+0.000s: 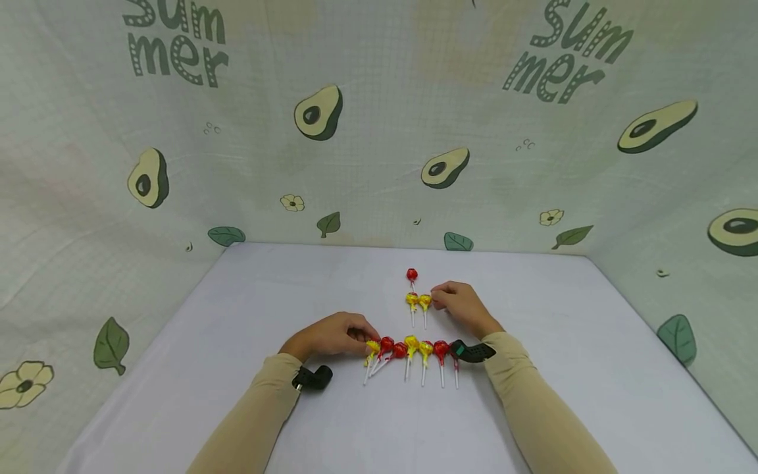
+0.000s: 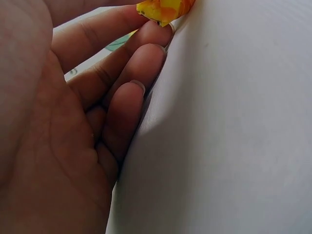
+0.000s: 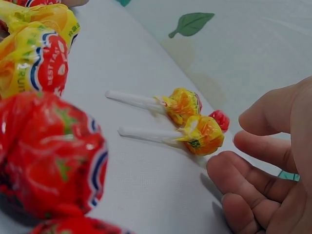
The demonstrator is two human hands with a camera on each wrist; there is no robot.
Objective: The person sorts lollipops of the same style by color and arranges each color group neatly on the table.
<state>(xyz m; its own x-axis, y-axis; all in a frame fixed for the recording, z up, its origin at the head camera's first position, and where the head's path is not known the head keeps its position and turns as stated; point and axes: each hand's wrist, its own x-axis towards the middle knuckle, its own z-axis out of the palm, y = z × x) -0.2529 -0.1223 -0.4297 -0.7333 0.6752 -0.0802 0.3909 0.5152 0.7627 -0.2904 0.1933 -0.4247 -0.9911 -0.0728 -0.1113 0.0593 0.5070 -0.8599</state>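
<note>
My left hand [image 1: 337, 334] pinches a yellow lollipop [image 1: 372, 347] at the left end of a row; its yellow wrapper [image 2: 163, 10] shows at the fingertips in the left wrist view. My right hand [image 1: 463, 306] is farther back, thumb and fingers parted with nothing between them. Its fingertips are right beside a yellow lollipop [image 3: 204, 136], which lies next to another yellow lollipop [image 3: 183, 105], sticks pointing toward me. Behind these two lies a red lollipop [image 1: 412, 274].
The near row also holds red lollipops [image 1: 441, 349] and yellow ones [image 1: 411, 344], sticks toward me. A black wrist camera [image 1: 472, 351] overlaps the row's right end. White cloth covers the table [image 1: 284, 283]; a printed curtain [image 1: 379, 197] hangs behind it.
</note>
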